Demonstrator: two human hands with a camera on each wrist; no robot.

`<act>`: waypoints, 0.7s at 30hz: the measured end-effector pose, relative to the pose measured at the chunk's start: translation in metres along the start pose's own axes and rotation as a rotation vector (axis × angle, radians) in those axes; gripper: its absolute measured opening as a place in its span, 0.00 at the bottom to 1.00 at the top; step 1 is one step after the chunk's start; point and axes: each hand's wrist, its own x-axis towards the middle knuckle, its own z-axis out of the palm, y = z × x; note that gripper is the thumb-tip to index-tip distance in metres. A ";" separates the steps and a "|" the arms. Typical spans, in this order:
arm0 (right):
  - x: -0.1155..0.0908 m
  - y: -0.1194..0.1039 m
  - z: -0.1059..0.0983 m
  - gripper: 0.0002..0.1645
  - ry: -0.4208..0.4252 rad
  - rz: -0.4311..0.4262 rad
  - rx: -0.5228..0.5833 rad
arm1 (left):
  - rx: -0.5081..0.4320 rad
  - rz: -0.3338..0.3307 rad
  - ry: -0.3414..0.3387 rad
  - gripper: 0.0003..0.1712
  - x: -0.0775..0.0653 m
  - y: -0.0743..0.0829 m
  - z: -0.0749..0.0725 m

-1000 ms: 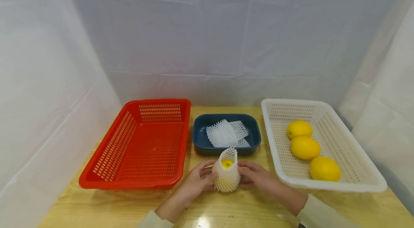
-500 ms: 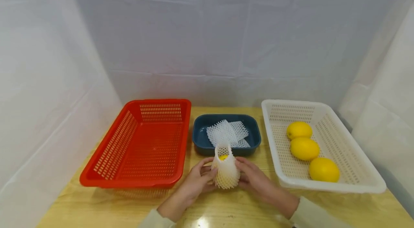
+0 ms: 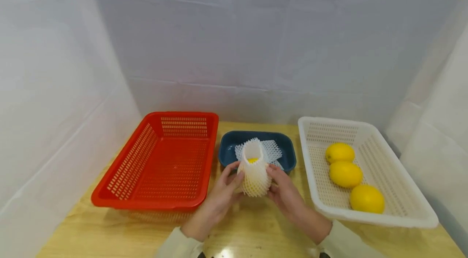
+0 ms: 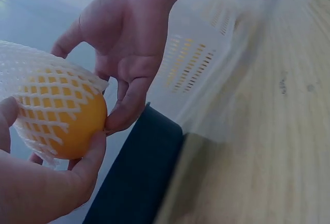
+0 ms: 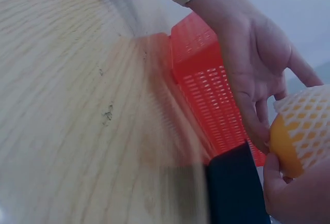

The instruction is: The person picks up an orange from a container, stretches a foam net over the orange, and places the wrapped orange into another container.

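Observation:
An oval, lemon-like yellow fruit (image 4: pixel 87 123) sits inside a white foam net sleeve (image 3: pixel 255 178). Both hands hold the wrapped fruit up in front of the blue tray. My left hand (image 3: pixel 222 193) grips its left side, thumb towards me. On the right side, my right hand (image 3: pixel 287 195) grips it with thumb and fingers. The sleeve's open end stands upright above the fruit, which shows yellow through the opening. In the left wrist view one end of the fruit is bare below the net edge, and fingertips of both hands touch there.
A red basket (image 3: pixel 153 206) stands on the left, with no fruit in it. At the back middle, the blue tray (image 3: pixel 228 138) holds more foam net sleeves (image 3: pixel 271 150). The white basket (image 3: pixel 380 219) on the right holds three yellow fruits (image 3: pixel 345 174). White sheeting surrounds the wooden table (image 3: pixel 248 233).
Both hands have raised the wrapped fruit and brought it towards the blue tray. The sleeve's opening has widened and now stands rounder, overlapping the tray in the head view.

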 end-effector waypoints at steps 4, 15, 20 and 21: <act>0.003 -0.005 0.001 0.25 0.026 -0.022 0.010 | -0.005 0.001 -0.009 0.32 0.003 0.005 0.003; 0.005 -0.009 0.004 0.25 0.034 -0.064 0.015 | -0.015 -0.029 -0.007 0.29 0.006 0.017 0.002; 0.008 -0.007 0.005 0.27 0.037 -0.053 0.028 | -0.061 -0.040 -0.006 0.25 0.005 0.018 -0.001; 0.009 -0.006 0.005 0.26 0.043 -0.052 0.037 | -0.067 -0.042 -0.005 0.24 0.005 0.018 -0.001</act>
